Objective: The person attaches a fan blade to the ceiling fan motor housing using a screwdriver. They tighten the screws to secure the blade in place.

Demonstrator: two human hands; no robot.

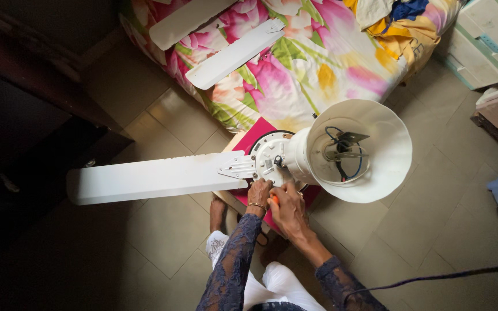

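Orange shows between the two hands: a small orange tool handle (274,199) is clamped in the grip of the right hand (286,208), whose fingers are curled together around it. The left hand (259,192), with a thin bangle at the wrist, rests its fingertips on the rim of the white fan motor housing (272,159); whether its grip is closed on anything cannot be told. Both forearms wear dark lace sleeves.

The motor housing lies on its side on a red stool (256,131), just beyond the hands. One white fan blade (151,179) is fixed to it by a metal bracket and reaches out to the left over the floor. To the right of the housing the white cone-shaped canopy (376,152) opens toward the camera, with blue and black wires and a metal hanger inside.

Beige floor tiles (410,230) spread all around, dim on the left, where dark wooden furniture (24,103) stands. Farther off is a bed with a pink and green floral sheet (295,63); two loose white blades (234,53) lie on it, and a heap of yellow and blue cloth (402,23) at its right end. Pale boxes (491,40) are stacked at the far right. A dark cable (433,277) crosses the near right corner.
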